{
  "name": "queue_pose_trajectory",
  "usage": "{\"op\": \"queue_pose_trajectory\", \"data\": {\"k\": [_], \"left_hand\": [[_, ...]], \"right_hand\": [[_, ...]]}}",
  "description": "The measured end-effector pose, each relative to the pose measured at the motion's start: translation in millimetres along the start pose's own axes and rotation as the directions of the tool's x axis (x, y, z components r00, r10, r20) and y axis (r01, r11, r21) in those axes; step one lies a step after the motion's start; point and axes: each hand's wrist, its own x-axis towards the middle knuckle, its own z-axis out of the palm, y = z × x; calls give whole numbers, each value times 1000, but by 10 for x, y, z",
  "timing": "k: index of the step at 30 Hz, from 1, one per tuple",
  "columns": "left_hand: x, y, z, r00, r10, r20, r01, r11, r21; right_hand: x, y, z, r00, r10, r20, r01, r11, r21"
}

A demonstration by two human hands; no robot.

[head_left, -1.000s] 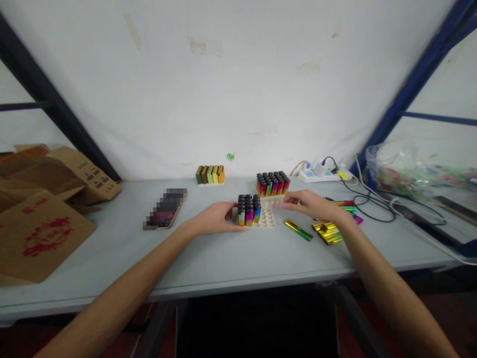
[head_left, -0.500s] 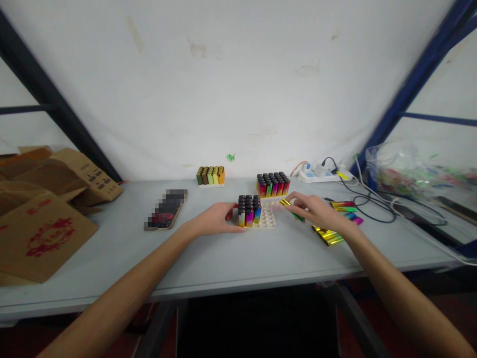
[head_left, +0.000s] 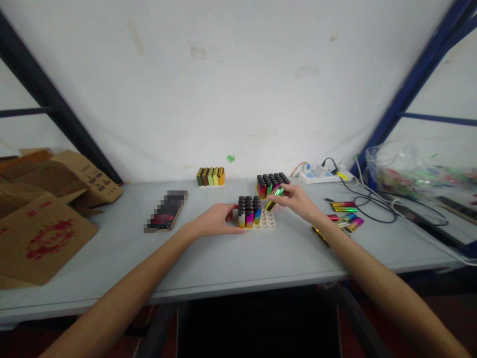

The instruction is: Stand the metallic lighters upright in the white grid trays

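A white tray (head_left: 269, 226) with round holes stands in the middle of the table. Upright lighters (head_left: 249, 211) with shiny coloured bodies and black tops fill its left part; holes show on its right. My left hand (head_left: 214, 220) grips the tray's left end, thumb at the front corner and fingers curled behind. Pinched in my right hand (head_left: 292, 199) is a shiny green and gold lighter (head_left: 275, 197), tilted above the holes on the right. Loose metallic lighters (head_left: 346, 221) lie on the table to the right, some partly hidden by my right forearm.
Behind stand a full block of coloured lighters (head_left: 264, 186) and a tray of yellow and green lighters (head_left: 210, 176). A phone (head_left: 169, 211) and cardboard boxes (head_left: 48, 233) are on the left. A power strip (head_left: 324, 175), cables and a plastic bag (head_left: 398, 166) are on the right.
My right hand has moved left and up with the lighter, from beside the tray to above its right part, and the lighter's tilt has changed. My left hand has stayed in place.
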Motion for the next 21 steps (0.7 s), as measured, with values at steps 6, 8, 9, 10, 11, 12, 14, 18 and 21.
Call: {"op": "queue_pose_trajectory", "data": {"k": [6, 8, 9, 10, 11, 12, 14, 18, 21], "left_hand": [[10, -21, 17, 1000, -11, 3, 11, 1000, 17], [11, -23, 19, 1000, -11, 4, 11, 1000, 18], [11, -21, 19, 1000, -12, 3, 12, 1000, 18], [11, -18, 17, 1000, -13, 1, 13, 1000, 18], [11, -14, 15, 1000, -15, 0, 15, 1000, 18], [10, -9, 12, 1000, -17, -1, 17, 1000, 20], [10, 1, 5, 1000, -22, 4, 21, 999, 24], [11, 7, -1, 1000, -21, 11, 21, 1000, 21], [15, -3, 7, 1000, -14, 7, 14, 1000, 23]], "right_hand": [[-77, 52, 124, 995, -99, -12, 98, 992, -77], [-87, 12, 128, 992, -78, 95, 76, 997, 29], [-93, -7, 131, 986, -66, 151, 53, 994, 91], [-101, -22, 139, 981, -55, 186, 28, 989, 144], [-109, -31, 150, 980, -42, 197, 6, 984, 179], [-118, -35, 166, 983, -27, 180, -7, 982, 189], [-135, -30, 208, 995, 0, 96, -14, 990, 143], [-162, 0, 300, 996, -1, -92, -2, 999, -40], [-173, 26, 345, 992, 22, -121, -33, 995, -95]]}}
